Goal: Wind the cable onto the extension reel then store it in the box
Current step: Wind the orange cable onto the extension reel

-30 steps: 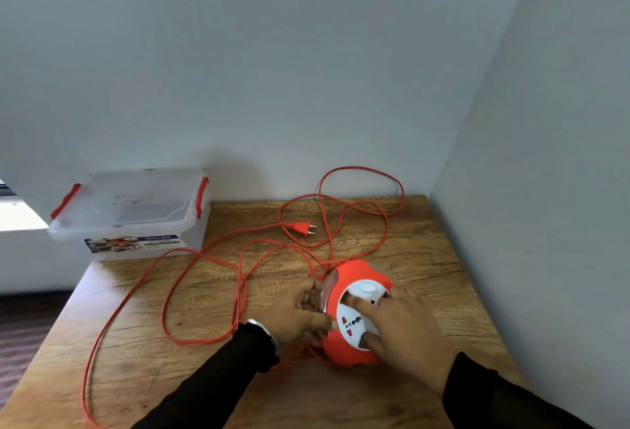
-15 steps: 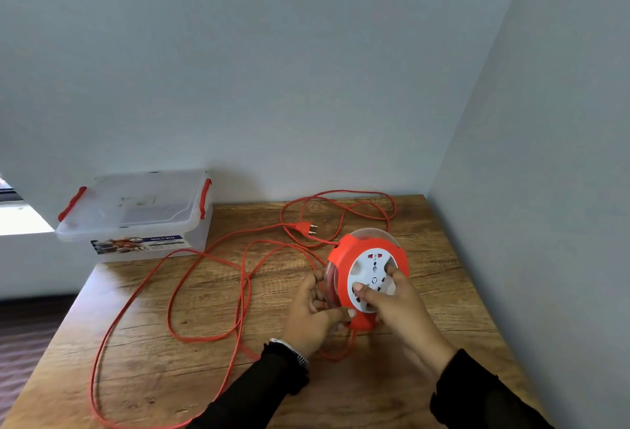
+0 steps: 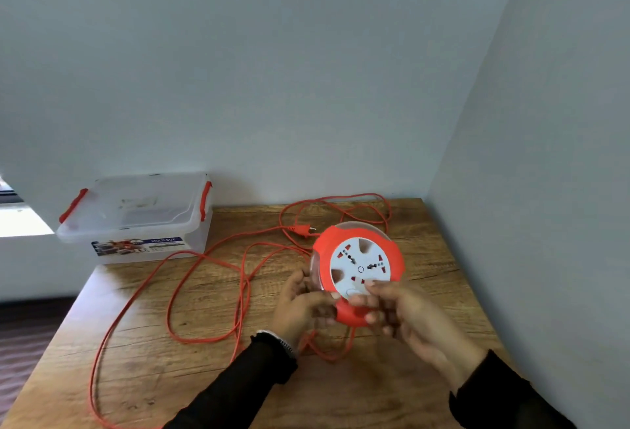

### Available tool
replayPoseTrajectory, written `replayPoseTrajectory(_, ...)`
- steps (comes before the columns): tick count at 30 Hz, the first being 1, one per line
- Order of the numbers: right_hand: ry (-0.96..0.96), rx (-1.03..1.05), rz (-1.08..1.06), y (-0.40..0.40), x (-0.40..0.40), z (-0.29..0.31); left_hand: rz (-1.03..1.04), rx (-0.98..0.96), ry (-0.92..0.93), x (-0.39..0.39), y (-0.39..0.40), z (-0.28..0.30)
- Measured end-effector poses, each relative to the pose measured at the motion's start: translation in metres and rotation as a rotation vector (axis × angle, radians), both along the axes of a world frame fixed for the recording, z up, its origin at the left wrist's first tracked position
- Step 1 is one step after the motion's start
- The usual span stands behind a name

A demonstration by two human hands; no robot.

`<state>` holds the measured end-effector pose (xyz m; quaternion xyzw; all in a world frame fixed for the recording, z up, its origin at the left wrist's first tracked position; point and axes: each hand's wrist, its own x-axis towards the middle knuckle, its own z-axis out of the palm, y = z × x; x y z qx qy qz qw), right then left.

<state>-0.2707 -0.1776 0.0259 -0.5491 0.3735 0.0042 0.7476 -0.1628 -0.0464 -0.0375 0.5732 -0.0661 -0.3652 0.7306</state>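
An orange extension reel (image 3: 392,254) with a white socket face stands upright above the wooden table (image 3: 204,377), its face turned toward me. My left hand (image 3: 296,306) grips the reel's left edge from behind. My right hand (image 3: 405,316) holds its lower front, fingertips on the white face. The long orange cable (image 3: 204,259) lies in loose loops over the table's left and far side, and its plug (image 3: 301,229) rests behind the reel. A clear plastic box (image 3: 136,220) with orange latches and its lid on sits at the far left corner.
Walls close the table in at the back and on the right (image 3: 545,190). A cable loop trails to the table's near-left edge (image 3: 99,377). Dark floor (image 3: 20,326) shows at the left.
The reel went from lying tilted on the table to being lifted upright in both hands. The far cable loops dropped flatter against the wall.
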Motion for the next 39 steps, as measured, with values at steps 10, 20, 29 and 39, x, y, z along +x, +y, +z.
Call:
replayPoseTrajectory(10, 0.016, -1.587, 0.728, -0.017, -0.011, 0.001, -0.205, 0.136, -0.213, 0.037, 0.004, 0.039)
replayPoseTrajectory(20, 0.043, -1.64, 0.821, -0.023, 0.0, -0.017, -0.415, 0.226, -0.294, 0.039, 0.002, 0.043)
replayPoseTrajectory(29, 0.049, -1.55, 0.378, -0.028, 0.012, -0.02, -0.161, 0.088, -0.186, 0.008, -0.013, 0.025)
replayPoseTrajectory(39, 0.026, -0.111, -0.05, -0.007, 0.033, 0.004, 0.021, -0.017, -0.135, -0.014, -0.022, 0.016)
